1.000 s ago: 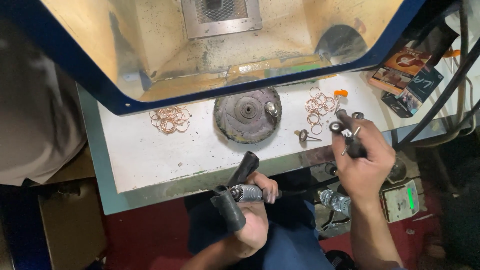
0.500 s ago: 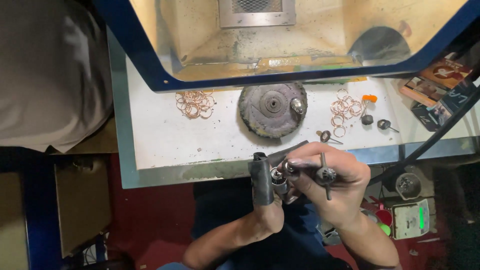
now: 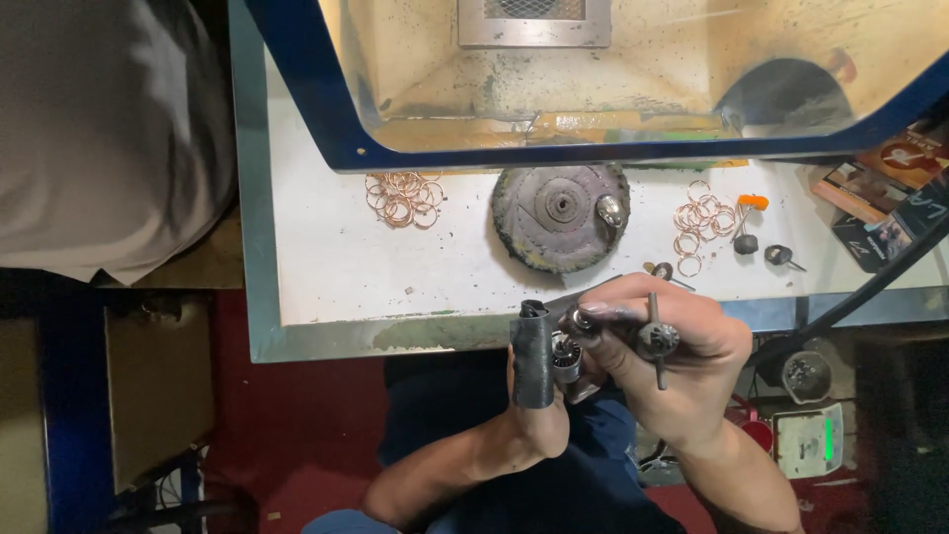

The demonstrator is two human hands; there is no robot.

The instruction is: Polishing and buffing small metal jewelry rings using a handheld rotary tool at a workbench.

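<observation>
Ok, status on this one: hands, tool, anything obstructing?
Left hand grips handpiece. Right hand at its chuck, holding mandrel bit. Nothing obstructing.

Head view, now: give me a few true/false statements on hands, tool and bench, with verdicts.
1. The left hand grips a dark handpiece. True.
2. The right hand lies flat on the bench. False: it is raised at the handpiece tip, with a small burr between its fingers.
3. Copper rings lie in two groups, one left and one right of the round disc. True.
4. The disc sits on the floor. False: it sits on the bench.
5. Two hands work close together below the bench edge. True.
</observation>
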